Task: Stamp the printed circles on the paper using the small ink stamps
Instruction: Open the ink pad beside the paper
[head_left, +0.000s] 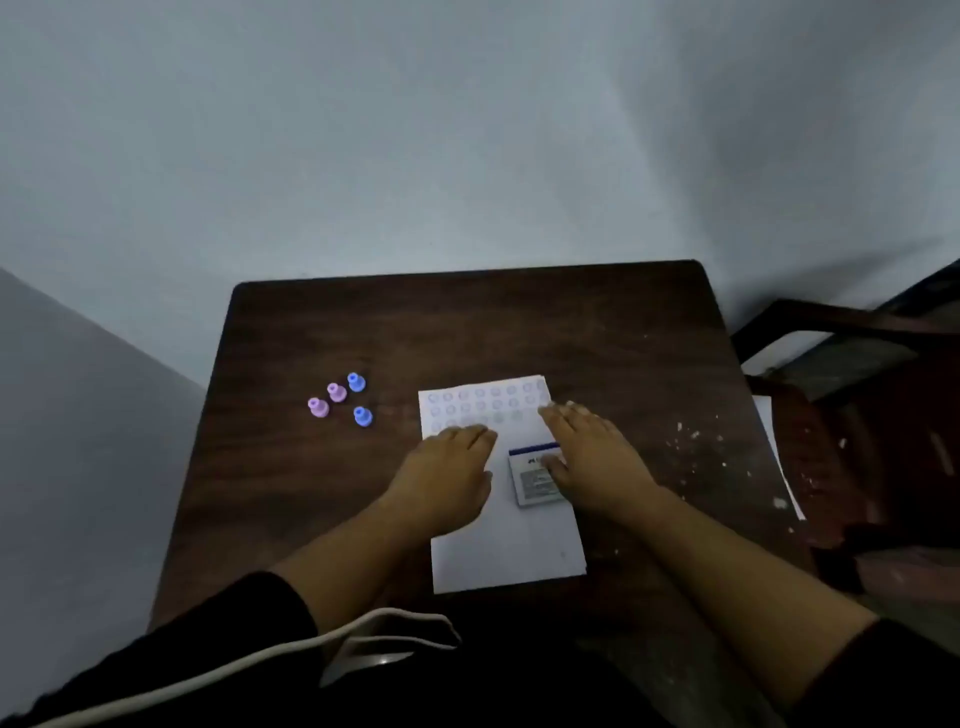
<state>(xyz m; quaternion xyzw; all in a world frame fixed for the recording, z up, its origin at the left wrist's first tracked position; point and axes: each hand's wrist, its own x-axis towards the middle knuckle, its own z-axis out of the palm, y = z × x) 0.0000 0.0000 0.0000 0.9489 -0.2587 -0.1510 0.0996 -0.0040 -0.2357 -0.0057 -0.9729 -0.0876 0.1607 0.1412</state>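
A white paper (511, 551) with rows of faint printed circles along its far end lies on the dark wooden table (322, 493). My left hand (449, 475) rests flat on the paper's left part, fingers together. My right hand (592, 457) lies flat on its right part, partly covering a small grey ink pad box (532, 480) with a blue stripe. To the left of the paper stand several small stamps: two pink ones (318, 407) (336, 392) and two blue ones (356, 382) (362, 415). Neither hand holds a stamp.
White flecks (696, 441) are scattered on the table's right side. A dark wooden chair (852, 415) stands to the right of the table. A white cord (270, 654) runs across my dark clothing at the bottom. Grey walls close off the back and left.
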